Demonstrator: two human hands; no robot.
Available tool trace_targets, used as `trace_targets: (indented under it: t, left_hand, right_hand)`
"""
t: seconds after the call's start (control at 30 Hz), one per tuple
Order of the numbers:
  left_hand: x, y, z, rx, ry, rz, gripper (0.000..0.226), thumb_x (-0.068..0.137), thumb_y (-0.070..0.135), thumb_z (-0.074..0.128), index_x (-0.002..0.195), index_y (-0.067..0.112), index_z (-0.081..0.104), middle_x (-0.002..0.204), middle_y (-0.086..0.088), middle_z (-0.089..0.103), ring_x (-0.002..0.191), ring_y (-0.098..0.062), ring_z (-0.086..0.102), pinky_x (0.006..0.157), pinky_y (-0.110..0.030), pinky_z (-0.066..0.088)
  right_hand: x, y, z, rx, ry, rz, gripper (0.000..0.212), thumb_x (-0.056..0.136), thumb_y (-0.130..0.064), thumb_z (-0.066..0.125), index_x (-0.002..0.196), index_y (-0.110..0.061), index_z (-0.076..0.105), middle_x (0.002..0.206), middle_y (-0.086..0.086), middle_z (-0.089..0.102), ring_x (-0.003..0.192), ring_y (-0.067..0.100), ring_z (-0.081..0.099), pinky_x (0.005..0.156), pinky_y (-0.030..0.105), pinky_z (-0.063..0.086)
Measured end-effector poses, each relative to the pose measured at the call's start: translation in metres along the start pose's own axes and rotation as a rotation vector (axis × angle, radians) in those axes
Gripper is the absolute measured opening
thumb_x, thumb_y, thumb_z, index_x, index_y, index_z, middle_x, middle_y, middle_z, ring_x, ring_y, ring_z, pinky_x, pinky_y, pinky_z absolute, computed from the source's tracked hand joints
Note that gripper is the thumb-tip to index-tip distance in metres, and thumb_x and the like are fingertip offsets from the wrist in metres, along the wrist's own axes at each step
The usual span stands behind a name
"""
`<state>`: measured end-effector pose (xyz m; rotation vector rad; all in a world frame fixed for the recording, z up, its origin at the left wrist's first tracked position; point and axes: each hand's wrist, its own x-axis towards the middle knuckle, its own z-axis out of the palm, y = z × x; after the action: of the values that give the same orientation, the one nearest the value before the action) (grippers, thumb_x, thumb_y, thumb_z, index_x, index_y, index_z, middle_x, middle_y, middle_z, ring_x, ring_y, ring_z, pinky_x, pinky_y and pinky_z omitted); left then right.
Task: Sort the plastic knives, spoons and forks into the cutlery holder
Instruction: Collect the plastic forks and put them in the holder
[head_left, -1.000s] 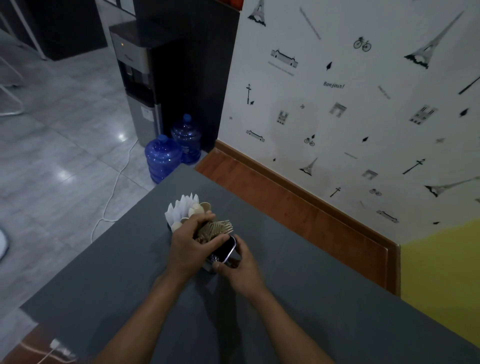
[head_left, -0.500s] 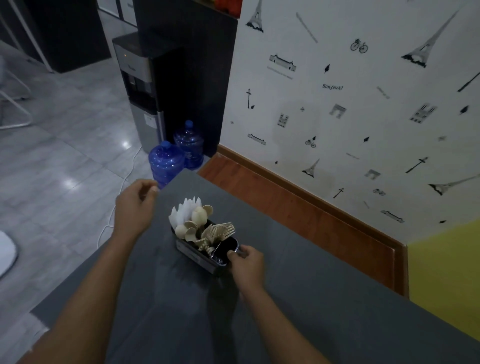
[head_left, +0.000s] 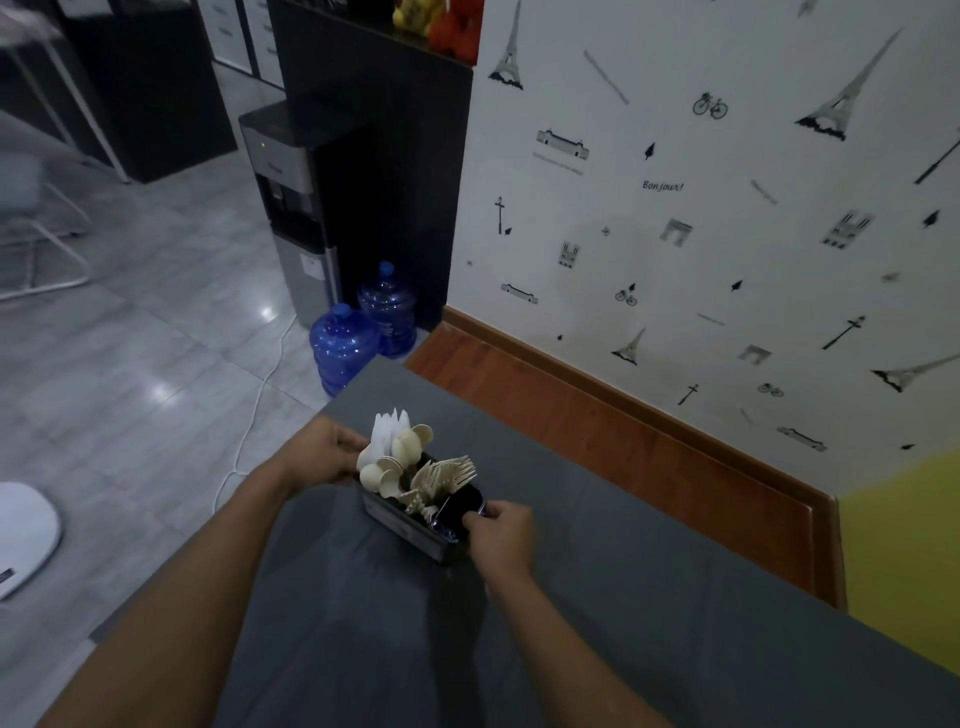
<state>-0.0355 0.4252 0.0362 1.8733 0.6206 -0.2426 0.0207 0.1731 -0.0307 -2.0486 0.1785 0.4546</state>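
Dark holder (head_left: 415, 525) on grey table (head_left: 623, 597), long axis running far-left to near-right. Holds white knives (head_left: 387, 428), spoons (head_left: 395, 460), forks (head_left: 447, 475), all upright. Left hand (head_left: 322, 452) wraps far-left end; right hand (head_left: 501, 535) pinches near-right end w/ fingers closed on rim.

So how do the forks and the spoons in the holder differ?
The forks are tan, with tines fanned toward the right; the spoons are paler cream, with round bowls. The forks stand near the middle of the holder; the spoons sit further left, beside the white knives. Both stand heads up.
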Motion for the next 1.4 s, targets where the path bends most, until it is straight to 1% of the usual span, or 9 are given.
trace_targets:
  t: [0.1, 0.23, 0.47, 0.7, 0.9, 1.03, 1.13, 1.23, 1.4]
  left_hand:
    - [-0.003, 0.007, 0.01, 0.066, 0.035, 0.012, 0.03, 0.08, -0.006, 0.075, 0.064, 0.018, 0.081, 0.053, 0.003, 0.061, 0.049, -0.005, 0.052, 0.054, -0.024, 0.047]
    - [-0.01, 0.034, 0.031, 0.116, 0.031, 0.062, 0.02, 0.078, -0.002, 0.075, 0.067, 0.013, 0.081, 0.058, -0.006, 0.063, 0.058, -0.012, 0.056, 0.058, -0.028, 0.05]
    - [-0.017, 0.102, 0.103, 0.164, 0.034, 0.148, 0.005, 0.075, 0.005, 0.081, 0.075, 0.009, 0.084, 0.069, -0.015, 0.076, 0.059, -0.012, 0.066, 0.06, -0.03, 0.059]
    - [-0.016, 0.174, 0.222, 0.222, -0.024, 0.268, 0.023, 0.066, 0.005, 0.076, 0.07, -0.015, 0.065, 0.055, -0.009, 0.054, 0.047, -0.015, 0.048, 0.047, -0.026, 0.042]
    - [-0.014, 0.218, 0.327, 0.249, -0.074, 0.338, 0.023, 0.06, 0.012, 0.073, 0.069, -0.009, 0.067, 0.052, -0.004, 0.055, 0.044, -0.014, 0.051, 0.047, -0.027, 0.045]
    - [-0.019, 0.244, 0.392, 0.252, -0.158, 0.389, 0.019, 0.062, 0.008, 0.071, 0.064, -0.009, 0.064, 0.053, -0.007, 0.056, 0.046, -0.017, 0.054, 0.048, -0.032, 0.051]
    - [-0.035, 0.263, 0.436, 0.281, -0.19, 0.442, 0.021, 0.063, 0.006, 0.069, 0.047, 0.004, 0.056, 0.046, -0.001, 0.046, 0.043, -0.015, 0.044, 0.044, -0.028, 0.04]
    - [-0.048, 0.277, 0.48, 0.313, -0.21, 0.518, 0.037, 0.064, 0.01, 0.071, 0.041, 0.015, 0.043, 0.045, 0.004, 0.036, 0.046, -0.011, 0.033, 0.045, -0.024, 0.029]
    - [-0.058, 0.277, 0.542, 0.369, -0.275, 0.532, 0.03, 0.07, 0.01, 0.076, 0.047, 0.017, 0.057, 0.046, 0.004, 0.048, 0.044, -0.007, 0.043, 0.045, -0.021, 0.038]
  right_hand:
    - [0.002, -0.002, -0.015, 0.012, 0.01, -0.03, 0.021, 0.063, -0.011, 0.069, 0.05, -0.006, 0.053, 0.05, -0.004, 0.035, 0.051, 0.01, 0.033, 0.048, 0.028, 0.026]
    - [0.009, -0.001, -0.053, -0.006, 0.043, -0.042, 0.015, 0.068, -0.006, 0.071, 0.061, 0.006, 0.065, 0.05, -0.005, 0.039, 0.05, 0.009, 0.037, 0.045, 0.026, 0.026]
    - [0.018, 0.003, -0.156, -0.007, 0.143, -0.052, 0.012, 0.072, -0.007, 0.073, 0.062, 0.0, 0.072, 0.05, -0.001, 0.052, 0.048, 0.01, 0.048, 0.048, 0.027, 0.034]
    - [0.011, 0.032, -0.298, -0.069, 0.346, -0.102, 0.015, 0.072, -0.008, 0.075, 0.061, 0.001, 0.071, 0.05, 0.0, 0.05, 0.048, 0.013, 0.046, 0.047, 0.027, 0.029]
    - [0.003, 0.073, -0.399, -0.1, 0.497, -0.045, 0.011, 0.071, -0.01, 0.075, 0.063, -0.002, 0.072, 0.057, 0.014, 0.065, 0.049, 0.015, 0.052, 0.049, 0.026, 0.038]
    - [-0.004, 0.104, -0.46, -0.1, 0.572, 0.004, 0.016, 0.072, -0.007, 0.077, 0.058, -0.003, 0.071, 0.049, 0.006, 0.062, 0.047, 0.015, 0.054, 0.048, 0.026, 0.038]
    - [-0.012, 0.13, -0.497, -0.097, 0.615, 0.061, 0.016, 0.068, -0.01, 0.078, 0.056, -0.006, 0.069, 0.048, 0.005, 0.063, 0.048, 0.018, 0.061, 0.049, 0.029, 0.043]
    - [-0.023, 0.158, -0.53, -0.076, 0.62, 0.084, 0.032, 0.069, -0.006, 0.077, 0.044, -0.012, 0.058, 0.039, -0.003, 0.045, 0.042, 0.012, 0.044, 0.047, 0.028, 0.032]
    - [-0.045, 0.196, -0.563, -0.081, 0.67, 0.157, 0.028, 0.07, -0.005, 0.077, 0.048, -0.009, 0.062, 0.041, -0.002, 0.05, 0.044, 0.009, 0.05, 0.045, 0.03, 0.039]
